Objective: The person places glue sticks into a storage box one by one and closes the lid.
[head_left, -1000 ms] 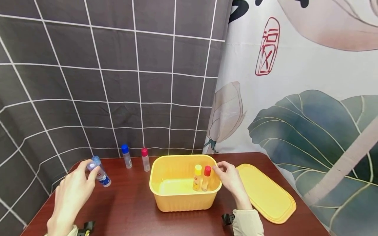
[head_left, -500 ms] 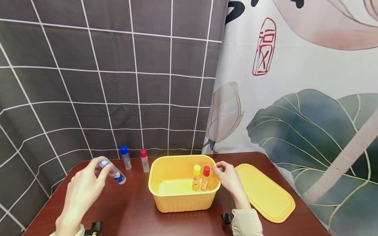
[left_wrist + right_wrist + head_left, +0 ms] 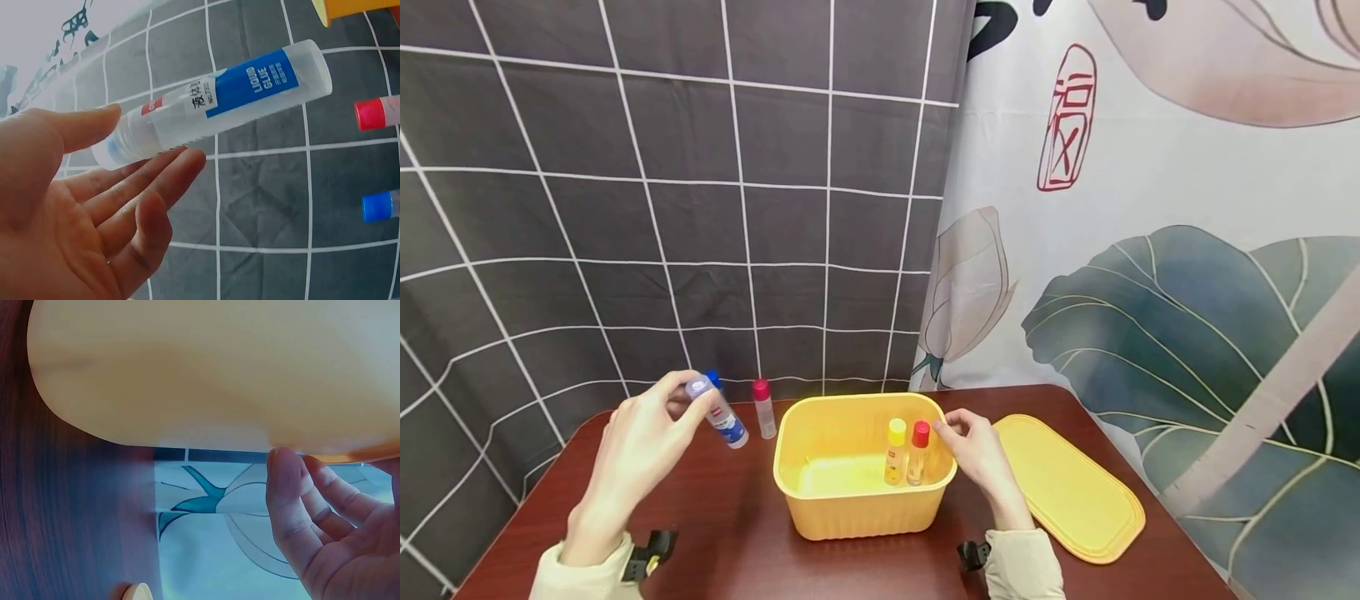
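My left hand (image 3: 643, 442) pinches a bottle of liquid glue (image 3: 726, 421) by its cap end, thumb against fingers, and holds it tilted above the table left of the yellow plastic box (image 3: 868, 517). The left wrist view shows the clear bottle's blue label (image 3: 253, 81). At the box's right side, my right hand (image 3: 981, 458) grips the rim between thumb and fingers; the right wrist view has the thumb (image 3: 285, 478) against the outer wall. Inside the box, near its right end, a yellow-capped glue bottle (image 3: 895, 454) and a red-capped one (image 3: 918, 454) stand upright.
Behind the left hand stands a blue-capped bottle (image 3: 713, 380), partly hidden. A pink-capped bottle (image 3: 763, 408) is upright left of the box. To the right lies a yellow lid (image 3: 1075, 492). Hanging cloths, a grey grid one (image 3: 685, 217) and a floral one (image 3: 1000, 167), border the table (image 3: 715, 533).
My left hand has carried the glue bottle rightward and slightly up, toward the box, over the blue-capped bottle in the head view. My right hand has stayed on the rim.
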A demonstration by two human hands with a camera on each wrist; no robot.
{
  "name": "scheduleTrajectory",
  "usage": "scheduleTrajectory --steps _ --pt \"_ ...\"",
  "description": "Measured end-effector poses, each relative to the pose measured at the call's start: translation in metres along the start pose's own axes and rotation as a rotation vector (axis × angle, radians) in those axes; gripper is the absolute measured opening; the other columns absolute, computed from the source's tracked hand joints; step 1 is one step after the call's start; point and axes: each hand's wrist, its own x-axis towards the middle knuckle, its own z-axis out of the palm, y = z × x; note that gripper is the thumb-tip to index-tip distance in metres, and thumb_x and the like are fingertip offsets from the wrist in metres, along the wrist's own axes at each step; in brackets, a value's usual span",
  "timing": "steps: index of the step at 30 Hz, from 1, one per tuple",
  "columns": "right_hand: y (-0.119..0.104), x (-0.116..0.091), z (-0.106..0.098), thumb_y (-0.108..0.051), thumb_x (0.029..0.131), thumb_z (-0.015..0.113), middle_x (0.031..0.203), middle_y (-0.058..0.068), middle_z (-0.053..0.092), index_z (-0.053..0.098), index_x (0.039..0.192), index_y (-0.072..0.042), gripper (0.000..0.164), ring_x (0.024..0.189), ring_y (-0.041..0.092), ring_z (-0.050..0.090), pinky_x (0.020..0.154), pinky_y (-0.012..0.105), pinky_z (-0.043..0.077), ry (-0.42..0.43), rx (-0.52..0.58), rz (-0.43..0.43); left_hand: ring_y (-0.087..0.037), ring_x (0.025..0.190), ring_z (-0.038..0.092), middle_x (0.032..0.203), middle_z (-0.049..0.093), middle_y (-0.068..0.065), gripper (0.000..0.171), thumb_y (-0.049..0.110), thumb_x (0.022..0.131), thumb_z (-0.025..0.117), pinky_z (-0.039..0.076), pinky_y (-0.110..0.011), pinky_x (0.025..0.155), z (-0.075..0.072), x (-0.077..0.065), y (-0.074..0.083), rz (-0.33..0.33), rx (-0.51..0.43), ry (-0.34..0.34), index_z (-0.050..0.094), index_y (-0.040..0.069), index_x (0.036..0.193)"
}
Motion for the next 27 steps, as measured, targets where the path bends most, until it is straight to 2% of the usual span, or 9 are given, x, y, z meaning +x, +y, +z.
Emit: scheduleTrajectory --steps 4,7,13,14,17,20,22,27 --pt "0.001 0.001 0.0 -0.021 0.091 0.07 0.08 0.006 0.061 0.068 0.101 -0.002 0.021 0.071 0.02 0.056 0.065 0.03 0.053 0.01 -0.007 -0.008 -0.022 0.075 0.069 0.085 0.072 -0.007 0.033 0.036 0.092 0.067 0.047 -0.037 0.062 0.005 0.011 0.008 0.034 -0.033 -0.042 0.066 0.01 0.112" --pt "0.0 0.001 -0.001 -0.021 0.091 0.07 0.08 0.006 0.062 0.068 0.1 -0.002 0.022 0.071 0.02 0.056 0.065 0.029 0.053 0.015 -0.018 -0.011 -0.016 0.067 0.068 0.084 0.071 -0.005 0.032 0.036 0.093 0.067 0.05 -0.034 0.06 0.011 0.018 0.014 0.043 -0.077 -0.109 0.065 0.01 0.112" --pt "-0.002 0.0 -0.001 -0.023 0.091 0.07 0.081 0.006 0.062 0.068 0.101 -0.002 0.023 0.071 0.02 0.056 0.065 0.029 0.053 0.003 -0.026 -0.006 -0.009 0.07 0.067 0.083 0.071 0.005 0.024 0.032 0.091 0.07 0.05 -0.035 0.065 0.027 0.029 0.025 0.122 -0.14 -0.208 0.066 0.015 0.108" --pt "-0.003 0.001 -0.002 -0.023 0.091 0.07 0.081 0.006 0.062 0.068 0.1 -0.002 0.023 0.071 0.02 0.056 0.065 0.029 0.052 0.001 -0.025 -0.005 -0.008 0.072 0.066 0.082 0.07 0.007 0.022 0.031 0.091 0.07 0.05 -0.034 0.066 0.031 0.031 0.027 0.14 -0.157 -0.232 0.066 0.016 0.107" --pt "-0.005 0.001 -0.003 -0.023 0.091 0.07 0.079 0.006 0.059 0.068 0.1 -0.003 0.022 0.071 0.02 0.055 0.063 0.028 0.051 0.001 -0.016 -0.002 -0.009 0.062 0.065 0.081 0.069 0.009 0.019 0.031 0.091 0.071 0.053 -0.033 0.062 0.04 0.036 0.032 0.158 -0.232 -0.346 0.065 0.019 0.106" --pt "-0.005 0.001 -0.003 -0.023 0.092 0.069 0.077 0.006 0.058 0.068 0.099 -0.003 0.021 0.071 0.02 0.054 0.062 0.028 0.049 0.0 -0.007 -0.001 -0.012 0.057 0.063 0.083 0.068 0.006 0.021 0.03 0.091 0.071 0.054 -0.031 0.056 0.05 0.04 0.037 0.168 -0.258 -0.44 0.065 0.019 0.107" --pt "-0.004 0.0 -0.002 -0.023 0.091 0.069 0.076 0.006 0.058 0.068 0.099 -0.003 0.021 0.07 0.02 0.054 0.061 0.028 0.049 0.0 -0.004 -0.003 -0.013 0.061 0.064 0.084 0.068 0.006 0.022 0.03 0.09 0.072 0.055 -0.03 0.055 0.056 0.042 0.037 0.191 -0.242 -0.48 0.065 0.019 0.107" --pt "-0.001 -0.002 0.0 -0.023 0.091 0.07 0.075 0.005 0.059 0.068 0.099 -0.002 0.022 0.069 0.019 0.054 0.06 0.029 0.049 -0.002 0.003 -0.005 -0.008 0.079 0.065 0.085 0.068 0.011 0.019 0.029 0.089 0.073 0.056 -0.031 0.071 0.072 0.048 0.038 0.288 -0.197 -0.554 0.067 0.019 0.105"
